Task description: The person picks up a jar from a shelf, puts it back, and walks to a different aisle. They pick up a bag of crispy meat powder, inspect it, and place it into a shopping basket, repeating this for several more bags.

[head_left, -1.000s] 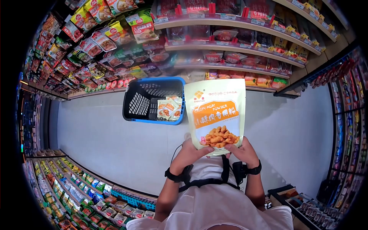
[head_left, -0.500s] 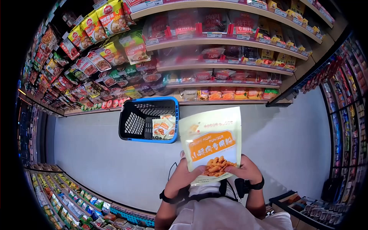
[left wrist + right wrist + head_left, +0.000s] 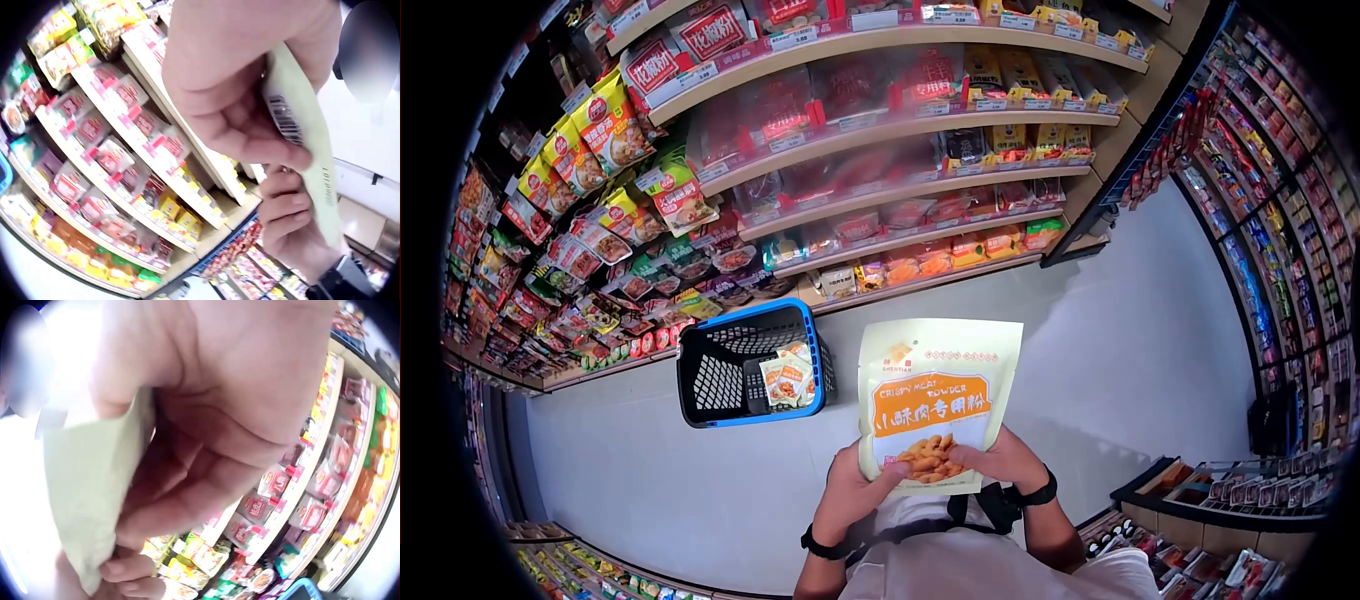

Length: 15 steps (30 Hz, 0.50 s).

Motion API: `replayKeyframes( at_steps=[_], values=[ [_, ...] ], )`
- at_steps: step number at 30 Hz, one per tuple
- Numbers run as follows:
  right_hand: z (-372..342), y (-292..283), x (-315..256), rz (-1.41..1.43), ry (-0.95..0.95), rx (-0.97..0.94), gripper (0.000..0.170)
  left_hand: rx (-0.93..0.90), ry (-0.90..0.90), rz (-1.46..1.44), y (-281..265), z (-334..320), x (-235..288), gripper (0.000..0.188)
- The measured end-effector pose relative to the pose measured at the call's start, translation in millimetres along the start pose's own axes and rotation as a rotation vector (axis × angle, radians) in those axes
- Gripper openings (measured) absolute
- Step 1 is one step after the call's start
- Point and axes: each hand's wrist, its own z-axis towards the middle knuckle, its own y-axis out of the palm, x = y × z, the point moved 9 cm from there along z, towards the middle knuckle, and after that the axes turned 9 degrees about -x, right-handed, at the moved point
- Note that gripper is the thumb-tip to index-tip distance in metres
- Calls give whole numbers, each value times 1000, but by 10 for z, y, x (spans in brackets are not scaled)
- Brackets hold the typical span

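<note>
A pale green pouch of crispy meat powder (image 3: 935, 405) with an orange label is held upright in front of the body. My left hand (image 3: 847, 492) grips its lower left corner, thumb on the front. At the lower right, my right hand (image 3: 1007, 462) pinches it the same way, thumb over the printed food picture. Curled fingers (image 3: 275, 150) support the back near a barcode in the left wrist view. In the right wrist view the pouch (image 3: 94, 481) appears nearly edge-on between thumb and fingers. A black basket (image 3: 723, 372) with a blue rim stands on the floor, holding several small packets (image 3: 788, 378).
Shelves (image 3: 880, 140) of packaged seasonings stretch across the front, with hanging bags (image 3: 605, 130) at the left. More racks (image 3: 1270, 240) line the right side. A low display (image 3: 1240, 490) stands at the lower right. Grey floor (image 3: 1100, 350) lies between them.
The head view has turned to the right, so the shelves and basket appear shifted left and tilted. The pouch sits lower in view than a second ago, still held in both hands.
</note>
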Motion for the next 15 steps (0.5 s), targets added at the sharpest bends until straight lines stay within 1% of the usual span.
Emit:
replayKeyframes(
  at_steps=[2, 4, 5, 7, 8, 9, 10, 11, 12, 14, 15],
  values=[
    [-61, 8, 56, 0, 27, -85, 50, -47, -1, 59, 62, 0, 91, 34],
    [-112, -14, 29, 54, 40, -43, 47, -89, -19, 67, 98, 24, 180, 35],
    [-147, -98, 27, 43, -5, 32, 46, -146, 5, 159, 140, 38, 247, 38],
    [-221, -297, 46, 19, -101, 171, 43, -169, -37, -79, 184, 32, 256, 41],
    [-263, -402, 88, 93, -99, 240, 43, -179, -59, -196, 195, 28, 244, 43],
    [-302, -519, 116, 167, -99, 305, 43, -205, 36, -118, 181, 69, 318, 46],
    [-333, -603, 151, 243, -97, 367, 43, -105, 93, -134, 123, 89, 380, 46],
    [-322, -559, 87, 66, -91, 321, 45, -8, 167, -60, 59, 116, 414, 43],
    [-287, -408, -61, -133, -145, 246, 47, 88, 240, 9, -15, 132, 453, 40],
    [-246, -241, -197, -119, -242, 203, 51, 46, 279, -142, -51, 153, 530, 42],
    [-313, -389, -6, -3, -148, 260, 53, 22, 298, -215, -87, 173, 564, 45]
  ],
)
